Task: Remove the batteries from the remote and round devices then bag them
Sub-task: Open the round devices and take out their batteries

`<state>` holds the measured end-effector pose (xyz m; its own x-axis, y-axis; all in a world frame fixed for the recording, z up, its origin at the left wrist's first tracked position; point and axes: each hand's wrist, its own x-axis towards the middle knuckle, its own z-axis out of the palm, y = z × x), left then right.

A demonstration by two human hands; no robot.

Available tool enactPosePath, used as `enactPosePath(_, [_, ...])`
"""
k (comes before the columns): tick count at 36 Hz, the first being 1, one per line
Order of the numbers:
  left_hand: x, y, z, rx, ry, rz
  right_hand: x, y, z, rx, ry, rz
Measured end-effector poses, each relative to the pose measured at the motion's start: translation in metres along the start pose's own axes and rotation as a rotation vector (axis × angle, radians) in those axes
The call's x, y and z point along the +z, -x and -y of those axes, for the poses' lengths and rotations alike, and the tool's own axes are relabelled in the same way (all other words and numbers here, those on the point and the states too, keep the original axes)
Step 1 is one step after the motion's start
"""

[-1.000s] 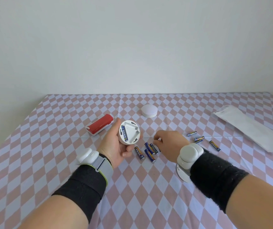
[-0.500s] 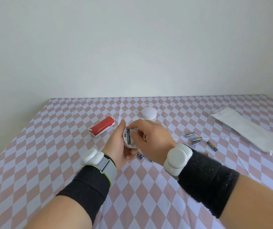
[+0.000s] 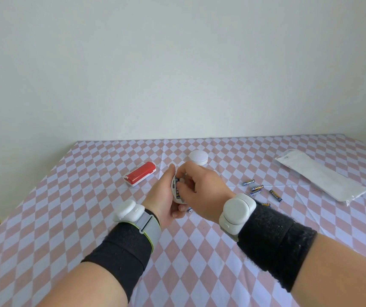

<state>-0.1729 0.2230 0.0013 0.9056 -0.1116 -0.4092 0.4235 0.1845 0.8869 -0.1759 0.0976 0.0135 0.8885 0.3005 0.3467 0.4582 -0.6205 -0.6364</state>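
Plainly, the main risk sat at the middle of the frame. Left hand [image 3: 164, 196] wrapped around an open round device [image 3: 176, 192], cradled upright off the table. Right hand [image 3: 202, 191] bent over it, fingertips [image 3: 183, 181] pinched on a blue battery [image 3: 178, 189] seated in its slot. Judged likely to spring loose if pried too hard, then roll. Slot contacts hidden by the fingers; could not tell how far the cell was lifted.

Loose batteries [image 3: 256, 189] scattered right of the hands, well apart from the clear bag [image 3: 324, 178] lying flat at far right. One more battery end [image 3: 190, 210] just visible under the hands. Cylinders on a smooth cloth: judged prone to rolling toward the near edge if nudged by a sleeve. Bag mouth not readable from here; could collapse when filled one-handed.

Second round device [image 3: 198, 157] closed, lid side up, just behind the hands. Red remote [image 3: 139, 173] near it to the left, untouched by either hand.

Surface: table [image 3: 66, 218] under pink-and-white diamond cloth, creased across the middle. Room: plain pale wall [image 3: 177, 63], even light. White trackers strapped at both wrists over black bands.
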Motion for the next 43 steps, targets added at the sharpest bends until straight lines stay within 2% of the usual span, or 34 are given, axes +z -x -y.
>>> enactPosePath(4, [0.004,0.003,0.001,0.0,-0.019,-0.035,-0.002,0.005,0.002,-0.003,-0.002,-0.013])
enactPosePath(15, [0.004,0.001,0.004,0.009,-0.045,0.006,-0.002,0.01,0.0,-0.008,-0.054,-0.13])
enactPosePath(21, [-0.006,-0.021,-0.001,0.044,-0.023,-0.038,-0.017,0.001,-0.019,0.184,-0.109,-0.194])
enactPosePath(30, [-0.012,-0.044,0.002,0.003,0.039,-0.059,-0.015,-0.011,-0.09,0.466,0.24,0.131])
enactPosePath(38, [-0.011,-0.067,0.01,-0.05,0.055,-0.014,0.004,-0.018,-0.105,0.486,0.324,0.305])
enactPosePath(43, [-0.004,-0.078,0.014,-0.044,0.083,0.015,0.006,-0.018,-0.107,0.474,0.353,0.315])
